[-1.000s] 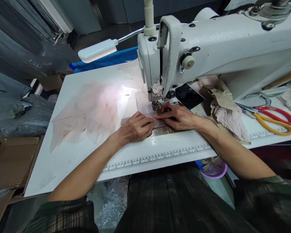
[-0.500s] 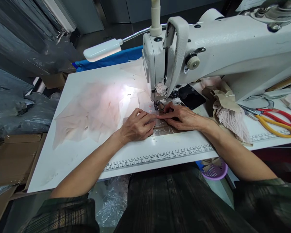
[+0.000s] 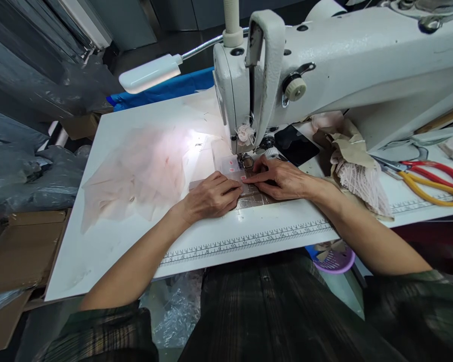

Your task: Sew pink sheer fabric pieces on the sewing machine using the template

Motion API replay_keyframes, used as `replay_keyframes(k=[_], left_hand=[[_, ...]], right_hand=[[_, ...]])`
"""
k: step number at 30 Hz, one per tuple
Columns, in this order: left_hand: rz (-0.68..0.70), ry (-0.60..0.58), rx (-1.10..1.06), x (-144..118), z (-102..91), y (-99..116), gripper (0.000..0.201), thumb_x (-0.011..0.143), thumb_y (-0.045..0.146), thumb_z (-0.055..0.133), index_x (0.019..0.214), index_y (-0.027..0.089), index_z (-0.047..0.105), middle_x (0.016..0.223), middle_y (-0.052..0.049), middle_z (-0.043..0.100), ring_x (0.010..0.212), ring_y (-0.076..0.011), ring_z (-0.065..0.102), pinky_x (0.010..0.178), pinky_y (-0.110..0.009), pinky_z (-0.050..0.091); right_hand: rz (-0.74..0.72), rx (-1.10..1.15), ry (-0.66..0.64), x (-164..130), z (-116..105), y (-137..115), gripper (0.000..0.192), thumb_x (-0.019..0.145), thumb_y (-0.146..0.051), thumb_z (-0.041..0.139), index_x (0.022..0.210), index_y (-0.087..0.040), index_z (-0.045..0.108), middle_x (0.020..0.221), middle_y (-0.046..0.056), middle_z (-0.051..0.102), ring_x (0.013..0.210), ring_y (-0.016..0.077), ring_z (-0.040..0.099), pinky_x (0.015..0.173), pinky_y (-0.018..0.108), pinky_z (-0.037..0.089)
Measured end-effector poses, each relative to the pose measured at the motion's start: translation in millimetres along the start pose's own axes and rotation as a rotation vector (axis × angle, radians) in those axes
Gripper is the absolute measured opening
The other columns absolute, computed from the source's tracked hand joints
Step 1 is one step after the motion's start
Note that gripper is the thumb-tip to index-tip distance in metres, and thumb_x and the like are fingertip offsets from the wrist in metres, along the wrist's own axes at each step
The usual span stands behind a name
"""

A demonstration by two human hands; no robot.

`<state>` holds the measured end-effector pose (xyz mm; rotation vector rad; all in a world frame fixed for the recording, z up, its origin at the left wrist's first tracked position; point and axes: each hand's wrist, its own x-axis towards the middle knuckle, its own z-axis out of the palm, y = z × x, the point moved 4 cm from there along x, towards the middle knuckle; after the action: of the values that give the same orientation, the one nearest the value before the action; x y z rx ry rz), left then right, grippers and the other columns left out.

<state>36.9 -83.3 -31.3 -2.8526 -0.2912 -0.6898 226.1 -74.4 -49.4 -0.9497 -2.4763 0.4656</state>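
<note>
A thin, see-through pale strip (image 3: 226, 164) with small pink-red spots lies beside the presser foot (image 3: 245, 161) of a white sewing machine (image 3: 230, 85). My left hand (image 3: 213, 195) is closed, its bent fingertips pressed together on the near edge of this strip, left of the foot. To the right of the foot, my right hand (image 3: 283, 180) has its fingers apart. Its index fingertip touches the strip near one spot, while the thumb rests lower. Under both hands is a shiny metal plate (image 3: 254, 199). What lies beneath my left fingers is hidden.
Sheer pink fabric (image 3: 147, 171) spreads over the left tabletop under a lit lamp (image 3: 151, 74). On the right lie a black flat object (image 3: 296, 145), beige and pink cloth scraps (image 3: 358, 176) and scissors (image 3: 430, 183). A ruler strip (image 3: 245, 245) runs along the front edge.
My left index finger, stretched toward the right one before, has drawn back and curled in. More of the spotted strip shows between the hands. The whole view has shifted slightly.
</note>
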Motion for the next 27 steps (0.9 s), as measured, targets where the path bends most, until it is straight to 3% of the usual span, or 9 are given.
replay_keyframes(k=[10,14,27], left_hand=[[-0.032,-0.060,0.002,3.6,-1.3,1.8,0.016,0.091,0.017,0.051,0.095,0.015,0.066,0.088,-0.006,0.070,0.072,-0.0160,0.061,0.067,-0.032,0.048],[-0.051,-0.100,-0.051,3.7,-4.6,2.1,0.020,0.090,0.024,0.052,0.099,0.014,0.067,0.094,-0.009,0.069,0.077,-0.0182,0.062,0.072,-0.034,0.048],[-0.069,-0.177,-0.039,6.0,-4.5,-6.0,0.027,0.086,0.030,0.052,0.100,0.015,0.069,0.093,-0.008,0.068,0.076,-0.0201,0.059,0.072,-0.035,0.044]], right_hand=[[0.026,-0.006,0.001,-0.9,1.1,-2.3,0.037,0.090,-0.021,0.054,0.123,-0.029,0.067,0.105,0.009,0.057,0.100,0.0235,0.056,0.087,0.039,0.049],[0.027,-0.034,-0.017,-0.5,0.7,-5.1,0.036,0.090,-0.021,0.056,0.122,-0.030,0.067,0.108,0.009,0.057,0.100,0.0227,0.056,0.087,0.039,0.049],[0.095,-0.118,-0.023,0.0,4.2,-3.7,0.035,0.094,-0.027,0.051,0.126,-0.027,0.065,0.111,0.012,0.057,0.088,0.0218,0.060,0.077,0.036,0.052]])
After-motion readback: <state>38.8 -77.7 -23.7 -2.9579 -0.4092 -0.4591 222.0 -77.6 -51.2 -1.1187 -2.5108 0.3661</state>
